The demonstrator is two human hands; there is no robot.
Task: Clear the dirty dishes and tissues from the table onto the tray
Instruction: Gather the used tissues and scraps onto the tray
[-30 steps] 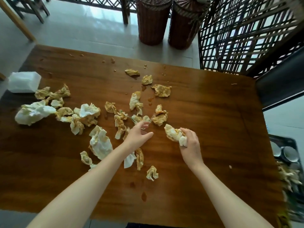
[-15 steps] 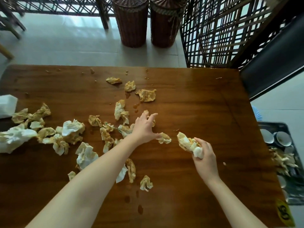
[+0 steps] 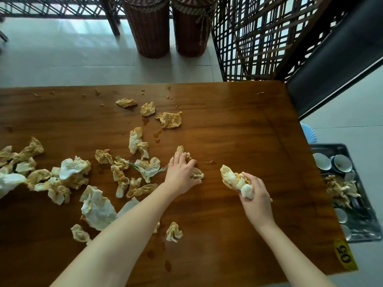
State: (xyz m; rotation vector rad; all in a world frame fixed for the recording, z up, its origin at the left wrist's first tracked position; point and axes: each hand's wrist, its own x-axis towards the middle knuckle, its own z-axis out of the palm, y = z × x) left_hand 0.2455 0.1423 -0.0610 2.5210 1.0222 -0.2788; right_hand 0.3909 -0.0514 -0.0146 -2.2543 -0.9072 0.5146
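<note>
**A:** Roughly, how far along is the clearing?

**B:** Partway, by judgement. No dishes show on the table (image 3: 238,131). Several cups (image 3: 320,161) and a heap of soiled tissues (image 3: 342,189) already lie in the dark tray (image 3: 371,226), which sits lower than the table, just beyond its right edge. Many crumpled tissues (image 3: 72,172) are still to be collected. They spread from the left edge to the middle, with a few near the far edge and one small tissue (image 3: 173,232) towards the front edge.

**A:** And the hands?

**B:** The right hand (image 3: 257,201) has its fingers curled round a wad of tissues (image 3: 233,179), held over the table's right half, between the middle and the tray. The left hand (image 3: 182,172) lies on two small tissues (image 3: 198,174) at the table's middle, fingers spread and only slightly bent. No closed grip is evident.

**A:** Materials and shapes?

**B:** The tissues are thin, soft paper crushed into irregular lumps, white where clean and yellow-brown where stained, apparently damp. The table is glossy brown wood with visible grain, dotted with sauce drops (image 3: 157,134). The tray is rigid and rectangular with a raised rim. The cups are round, glazed and pale inside.
</note>
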